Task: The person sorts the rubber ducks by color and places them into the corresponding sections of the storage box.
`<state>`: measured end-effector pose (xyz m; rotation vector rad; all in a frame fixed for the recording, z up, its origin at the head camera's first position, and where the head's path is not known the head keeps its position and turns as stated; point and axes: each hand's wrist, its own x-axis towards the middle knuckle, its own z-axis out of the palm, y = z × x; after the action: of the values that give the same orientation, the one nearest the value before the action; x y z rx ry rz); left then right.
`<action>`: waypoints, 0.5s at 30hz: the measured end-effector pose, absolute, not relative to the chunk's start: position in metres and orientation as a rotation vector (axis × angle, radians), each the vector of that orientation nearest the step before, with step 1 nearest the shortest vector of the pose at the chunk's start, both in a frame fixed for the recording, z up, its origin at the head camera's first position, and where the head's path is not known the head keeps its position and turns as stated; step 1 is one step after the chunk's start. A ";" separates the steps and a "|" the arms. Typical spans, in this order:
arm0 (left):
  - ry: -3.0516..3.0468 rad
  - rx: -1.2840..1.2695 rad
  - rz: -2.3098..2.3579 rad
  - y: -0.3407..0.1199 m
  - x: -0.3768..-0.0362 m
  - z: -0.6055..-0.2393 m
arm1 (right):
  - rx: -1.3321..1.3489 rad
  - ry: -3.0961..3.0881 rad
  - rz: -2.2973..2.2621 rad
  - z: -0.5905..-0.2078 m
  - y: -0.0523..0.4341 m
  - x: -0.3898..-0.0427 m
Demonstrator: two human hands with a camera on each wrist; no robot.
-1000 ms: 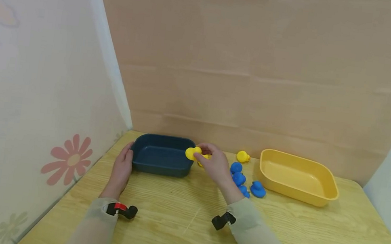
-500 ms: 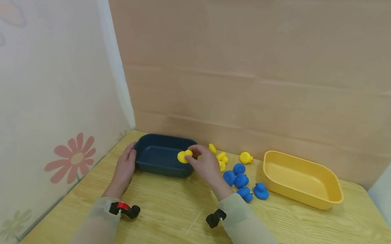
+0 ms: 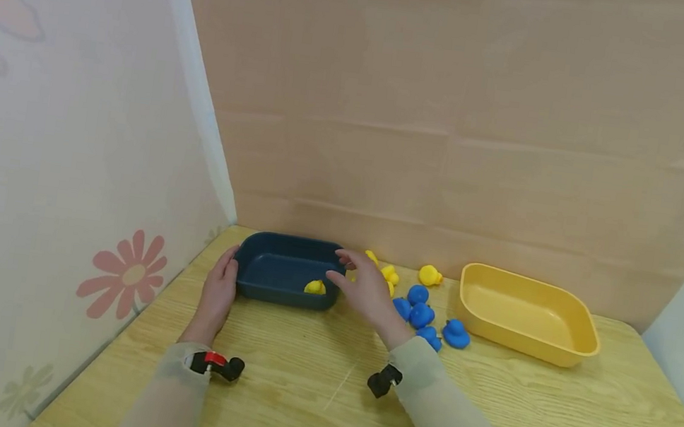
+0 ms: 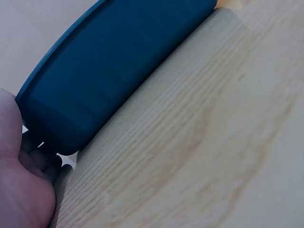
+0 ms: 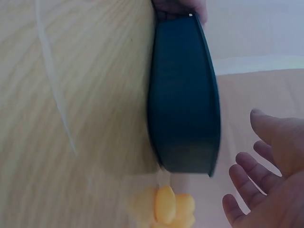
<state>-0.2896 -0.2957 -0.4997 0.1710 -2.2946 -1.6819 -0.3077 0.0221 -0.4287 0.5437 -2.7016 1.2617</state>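
Note:
A dark blue tub (image 3: pixel 287 298) stands on the table with a yellow rubber duck (image 3: pixel 315 286) inside, near its front right. My left hand (image 3: pixel 218 298) holds the tub's left end; the left wrist view shows the thumb at the rim and bent fingers against the end wall. Over the tub's right rim my right hand (image 3: pixel 367 289) has its thumb and fingers spread apart, with nothing between them. Behind the right hand lie several yellow ducks (image 3: pixel 390 275), partly hidden. Several blue ducks (image 3: pixel 422 315) are clustered to the right of that hand.
A yellow tub (image 3: pixel 528 311) stands at the right on the wooden table (image 3: pixel 547 424). One yellow duck (image 3: pixel 430 276) lies apart near the back wall (image 3: pixel 452 149). A side wall with flower prints (image 3: pixel 129 276) borders the table's left edge.
My right hand has moved left to above the dark blue tub and let go of the yellow duck, now inside. It has since drawn slightly right. The left hand stays on the tub.

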 end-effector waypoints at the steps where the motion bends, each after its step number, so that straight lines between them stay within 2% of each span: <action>1: -2.295 0.170 -1.682 -0.296 -0.289 -0.499 | 0.548 -2.701 1.251 -0.427 0.026 -0.308; 15: -2.291 0.170 -1.681 -0.286 -0.291 -0.497 | 0.529 -2.701 1.003 -0.408 0.116 -0.324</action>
<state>-0.2908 -0.2860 -0.4970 0.1705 -2.2909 -1.6810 -0.3245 0.1161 -0.4076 0.5286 -2.7005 1.0026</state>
